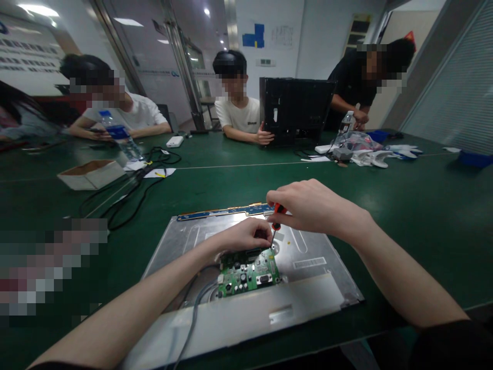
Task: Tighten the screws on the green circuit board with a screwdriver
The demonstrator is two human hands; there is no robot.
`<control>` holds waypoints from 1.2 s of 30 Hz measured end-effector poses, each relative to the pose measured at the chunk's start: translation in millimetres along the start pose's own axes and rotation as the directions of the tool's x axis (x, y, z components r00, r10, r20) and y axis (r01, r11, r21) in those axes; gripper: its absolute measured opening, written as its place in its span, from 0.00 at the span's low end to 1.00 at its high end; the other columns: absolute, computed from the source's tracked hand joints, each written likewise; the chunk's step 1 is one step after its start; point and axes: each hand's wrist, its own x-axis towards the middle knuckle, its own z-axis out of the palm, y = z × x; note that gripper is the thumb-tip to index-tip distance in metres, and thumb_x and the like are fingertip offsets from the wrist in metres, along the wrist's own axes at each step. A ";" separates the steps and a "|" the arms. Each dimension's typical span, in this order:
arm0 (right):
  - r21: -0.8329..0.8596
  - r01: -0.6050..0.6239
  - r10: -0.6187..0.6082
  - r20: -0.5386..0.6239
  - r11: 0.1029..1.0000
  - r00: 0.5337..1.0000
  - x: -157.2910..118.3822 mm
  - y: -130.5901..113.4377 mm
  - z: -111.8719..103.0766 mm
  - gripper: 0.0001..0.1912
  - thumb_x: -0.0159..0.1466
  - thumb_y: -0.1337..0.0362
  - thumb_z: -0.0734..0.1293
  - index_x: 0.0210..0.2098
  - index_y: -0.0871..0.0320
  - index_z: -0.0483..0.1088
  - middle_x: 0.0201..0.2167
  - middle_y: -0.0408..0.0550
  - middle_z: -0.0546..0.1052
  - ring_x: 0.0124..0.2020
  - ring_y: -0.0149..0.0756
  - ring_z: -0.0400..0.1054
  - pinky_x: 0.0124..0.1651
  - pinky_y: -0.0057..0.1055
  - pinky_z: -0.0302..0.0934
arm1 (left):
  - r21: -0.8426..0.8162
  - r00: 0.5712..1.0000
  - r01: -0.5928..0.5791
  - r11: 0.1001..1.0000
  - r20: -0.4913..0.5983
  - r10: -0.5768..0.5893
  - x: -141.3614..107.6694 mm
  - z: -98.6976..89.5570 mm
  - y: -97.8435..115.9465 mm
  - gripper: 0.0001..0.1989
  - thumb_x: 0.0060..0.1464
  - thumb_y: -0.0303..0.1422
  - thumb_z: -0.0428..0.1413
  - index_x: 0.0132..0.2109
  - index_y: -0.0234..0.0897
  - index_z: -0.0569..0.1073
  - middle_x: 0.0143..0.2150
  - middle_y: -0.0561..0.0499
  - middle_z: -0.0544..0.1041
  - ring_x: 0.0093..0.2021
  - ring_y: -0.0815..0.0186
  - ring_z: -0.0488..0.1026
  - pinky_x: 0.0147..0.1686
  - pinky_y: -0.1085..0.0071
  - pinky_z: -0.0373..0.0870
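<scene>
A silver metal display panel (308, 295) lies flat on the green table, with a green circuit board (248, 272) on its middle. My right hand (304, 205) grips a red and black screwdriver (278, 216) from above, its shaft pointing down at the board's top right corner. Close beside that tip, my left hand (252, 234) is at the board's upper edge with the fingers curled together; whatever they hold is hidden. A gray cable (194, 318) runs from the board's left side toward the front. Along the panel's far edge is a blue circuit strip (227, 211).
Beyond the panel are a beige open box (91, 174), black cables (134, 198) and a water bottle (121, 136). A person holds an upright black monitor (296, 110). White gloves (372, 158) and a blue tray (474, 159) lie at the right. Other people are across the table.
</scene>
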 end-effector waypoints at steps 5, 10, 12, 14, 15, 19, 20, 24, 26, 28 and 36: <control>0.075 0.079 -0.081 0.015 0.994 0.997 -3.4 0.0 -1.5 0.07 0.64 0.62 0.62 0.39 0.59 0.67 0.38 0.48 0.74 0.28 0.32 0.64 0.25 0.29 0.44 | -0.006 1.000 -0.005 1.000 0.008 0.005 -0.6 -0.9 -0.2 0.06 0.50 0.33 0.59 0.32 0.34 0.73 0.29 0.53 0.73 0.31 0.66 0.69 0.32 0.73 0.64; 0.161 0.123 -0.131 0.039 0.979 0.991 -4.8 0.4 -0.9 0.13 0.62 0.66 0.64 0.46 0.58 0.62 0.37 0.47 0.75 0.30 0.33 0.65 0.26 0.28 0.46 | -0.010 1.000 -0.002 1.000 0.011 0.002 -0.5 0.0 -0.7 0.07 0.51 0.34 0.59 0.32 0.34 0.73 0.29 0.53 0.73 0.30 0.66 0.69 0.31 0.72 0.64; 0.126 0.096 -0.100 0.026 0.987 0.995 -3.4 0.5 -0.1 0.12 0.63 0.64 0.63 0.46 0.58 0.62 0.35 0.47 0.76 0.28 0.33 0.65 0.25 0.28 0.45 | -0.012 1.000 -0.001 1.000 0.015 0.001 -0.3 0.2 -0.3 0.06 0.51 0.33 0.58 0.32 0.34 0.73 0.28 0.53 0.73 0.30 0.66 0.69 0.31 0.73 0.64; 0.058 0.064 -0.065 0.009 0.996 0.998 -2.1 0.6 0.3 0.10 0.65 0.60 0.63 0.44 0.57 0.64 0.31 0.46 0.75 0.25 0.33 0.64 0.24 0.29 0.42 | -0.016 1.000 -0.002 1.000 0.015 0.002 -0.1 0.1 0.2 0.05 0.51 0.32 0.59 0.33 0.34 0.72 0.28 0.53 0.72 0.29 0.67 0.68 0.31 0.73 0.64; 0.027 0.052 -0.052 0.002 0.998 0.999 -1.8 0.5 0.3 0.10 0.65 0.58 0.63 0.43 0.57 0.64 0.29 0.46 0.75 0.24 0.33 0.64 0.24 0.29 0.41 | -0.019 1.000 -0.003 1.000 0.016 0.003 0.0 0.1 0.4 0.05 0.50 0.32 0.59 0.33 0.34 0.72 0.28 0.53 0.72 0.29 0.67 0.68 0.31 0.73 0.64; 0.071 0.081 -0.082 0.016 0.994 0.996 -3.6 0.0 -1.1 0.10 0.64 0.58 0.63 0.42 0.57 0.64 0.30 0.46 0.75 0.26 0.33 0.65 0.25 0.28 0.43 | -0.026 1.000 -0.018 1.000 0.017 0.018 0.5 -0.2 -0.8 0.06 0.51 0.32 0.59 0.32 0.34 0.72 0.28 0.53 0.73 0.30 0.67 0.69 0.30 0.73 0.64; 0.111 0.101 -0.103 0.021 0.989 0.994 -4.4 -0.2 -1.5 0.10 0.64 0.60 0.64 0.42 0.57 0.63 0.32 0.46 0.75 0.27 0.33 0.65 0.25 0.28 0.45 | -0.024 1.000 -0.021 0.999 0.014 0.021 0.7 -0.1 -1.4 0.06 0.51 0.32 0.59 0.31 0.34 0.72 0.28 0.53 0.72 0.30 0.67 0.69 0.30 0.74 0.63; 0.178 0.131 -0.139 0.032 0.975 0.990 -5.2 -1.0 -1.6 0.11 0.61 0.66 0.64 0.43 0.58 0.61 0.37 0.47 0.75 0.29 0.32 0.64 0.27 0.28 0.47 | -0.014 1.000 -0.016 1.000 0.005 0.016 0.6 -0.1 -2.4 0.06 0.50 0.32 0.60 0.31 0.33 0.73 0.27 0.54 0.72 0.29 0.67 0.68 0.29 0.74 0.63; 0.156 0.115 -0.120 0.029 0.981 0.992 -4.1 -1.0 -0.9 0.10 0.63 0.65 0.63 0.44 0.57 0.61 0.34 0.46 0.75 0.26 0.31 0.63 0.26 0.28 0.46 | -0.014 1.000 -0.011 1.000 0.012 0.012 0.1 -0.3 -1.1 0.06 0.51 0.32 0.59 0.32 0.33 0.73 0.29 0.53 0.73 0.30 0.66 0.69 0.31 0.73 0.64; 0.117 0.101 -0.102 0.005 0.988 0.995 -2.8 -0.7 -0.3 0.08 0.65 0.62 0.63 0.42 0.57 0.63 0.30 0.44 0.74 0.24 0.31 0.62 0.25 0.28 0.44 | -0.016 1.000 -0.009 1.000 0.021 0.010 -0.3 -0.7 0.9 0.05 0.51 0.32 0.59 0.33 0.33 0.73 0.29 0.52 0.74 0.31 0.66 0.70 0.32 0.73 0.65; 0.117 0.122 -0.122 -0.004 0.986 0.993 -3.1 -0.2 -0.5 0.10 0.64 0.59 0.65 0.41 0.58 0.66 0.33 0.46 0.76 0.26 0.30 0.64 0.25 0.27 0.44 | -0.026 0.999 -0.023 0.999 0.033 0.024 0.0 -1.5 1.5 0.06 0.52 0.33 0.59 0.31 0.34 0.72 0.27 0.54 0.72 0.29 0.67 0.69 0.30 0.73 0.64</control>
